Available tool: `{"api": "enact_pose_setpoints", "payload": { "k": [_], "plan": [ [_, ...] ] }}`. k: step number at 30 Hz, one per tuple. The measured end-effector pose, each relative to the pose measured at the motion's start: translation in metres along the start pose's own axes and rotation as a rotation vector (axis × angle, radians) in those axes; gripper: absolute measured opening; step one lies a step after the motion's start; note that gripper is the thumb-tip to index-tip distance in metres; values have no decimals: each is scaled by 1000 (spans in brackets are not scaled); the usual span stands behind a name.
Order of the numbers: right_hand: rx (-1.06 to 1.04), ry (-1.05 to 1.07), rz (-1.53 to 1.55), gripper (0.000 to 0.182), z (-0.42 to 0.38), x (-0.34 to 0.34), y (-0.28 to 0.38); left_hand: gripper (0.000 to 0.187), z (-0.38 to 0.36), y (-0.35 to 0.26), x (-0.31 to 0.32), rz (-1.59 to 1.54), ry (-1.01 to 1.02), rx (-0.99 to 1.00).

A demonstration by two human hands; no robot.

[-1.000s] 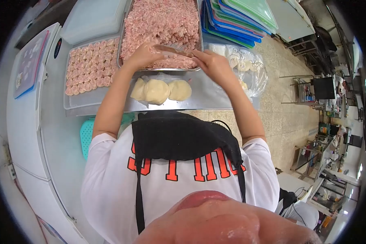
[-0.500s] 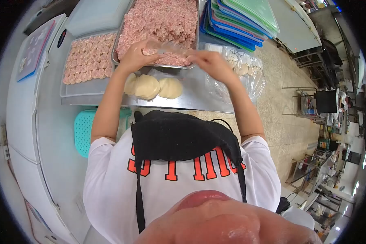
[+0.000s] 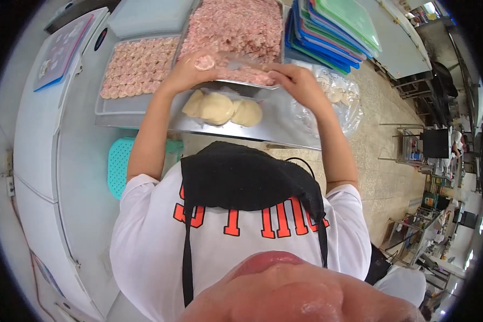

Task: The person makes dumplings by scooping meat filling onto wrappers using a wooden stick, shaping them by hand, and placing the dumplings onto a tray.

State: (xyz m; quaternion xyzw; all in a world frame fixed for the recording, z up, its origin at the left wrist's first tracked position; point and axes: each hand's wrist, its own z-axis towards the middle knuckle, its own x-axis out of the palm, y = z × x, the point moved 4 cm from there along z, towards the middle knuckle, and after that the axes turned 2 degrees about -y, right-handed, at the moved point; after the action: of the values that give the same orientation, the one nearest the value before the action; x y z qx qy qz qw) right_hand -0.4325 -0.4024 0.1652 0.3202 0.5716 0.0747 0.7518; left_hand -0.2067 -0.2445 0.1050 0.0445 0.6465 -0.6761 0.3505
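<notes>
My left hand (image 3: 187,73) is curled around a dumpling (image 3: 204,63) with pink meat showing at its top, over the near left corner of a metal tray. Pink minced meat (image 3: 236,29) fills that tray (image 3: 245,83). Over its near right corner, the fingers of my right hand (image 3: 300,83) are pinched on a thin, pale tool that motion smears; its kind cannot be made out. Just below the tray, round pale-yellow dough wrappers (image 3: 217,109) lie in overlapping stacks on the steel table (image 3: 185,124).
Left of the meat, rows of filled dumplings (image 3: 139,67) sit on a translucent tray (image 3: 123,106). Coloured lids or trays (image 3: 333,32) are stacked at the back right, with plastic-bagged wrappers (image 3: 335,96) below them. A turquoise basket (image 3: 121,167) is under the table's left side.
The view has shifted, so the table and trays appear farther right and slightly higher. My left hand has turned so the dumpling's meat top shows; my right hand is slightly farther from it.
</notes>
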Motion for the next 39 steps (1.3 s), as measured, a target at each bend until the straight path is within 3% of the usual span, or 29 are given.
{"api": "enact_pose_setpoints", "payload": {
  "k": [2, 4, 6, 8, 14, 16, 17, 21, 23, 25, 30, 33, 35, 39],
  "plan": [
    [-19, -32, 71, 30, -2, 6, 2, 48, -11, 22, -27, -94, 5, 18],
    [107, -49, 257, 30, -5, 14, 7, 50, -28, 55, -66, -148, -127, -123],
    [119, -38, 301, 29, -3, 25, 12, 48, -51, 81, -91, -145, -177, -125],
    [270, -29, 419, 30, -2, 39, 15, 45, -75, 95, -107, 306, -241, -109],
    [321, -54, 473, 30, -1, 66, 47, 49, -105, 133, -77, 335, -157, -154],
    [322, -72, 484, 30, -5, 72, 53, 56, -106, 133, -61, 345, -217, -46],
    [315, -95, 481, 30, -6, 74, 56, 65, -105, 127, -57, 347, -113, -129],
    [316, -196, 516, 29, -17, 75, 68, 69, -93, 143, -43, 340, -55, -114],
    [332, -196, 511, 29, -24, 75, 66, 66, -91, 145, -43, 375, -203, 7],
    [347, -192, 510, 29, -30, 74, 62, 64, -90, 143, -42, 361, -208, 0],
    [461, -191, 535, 29, -36, 70, 43, 63, -93, 137, -49, 263, -186, 19],
    [509, -156, 628, 31, -27, 66, 20, 61, -93, 131, -48, 396, -153, -25],
    [499, -145, 591, 31, -18, 62, 2, 58, -89, 132, -43, 409, -97, -205],
    [405, -217, 504, 32, 8, 64, -53, 64, -91, 134, -37, 407, -147, -55]
  ]
}}
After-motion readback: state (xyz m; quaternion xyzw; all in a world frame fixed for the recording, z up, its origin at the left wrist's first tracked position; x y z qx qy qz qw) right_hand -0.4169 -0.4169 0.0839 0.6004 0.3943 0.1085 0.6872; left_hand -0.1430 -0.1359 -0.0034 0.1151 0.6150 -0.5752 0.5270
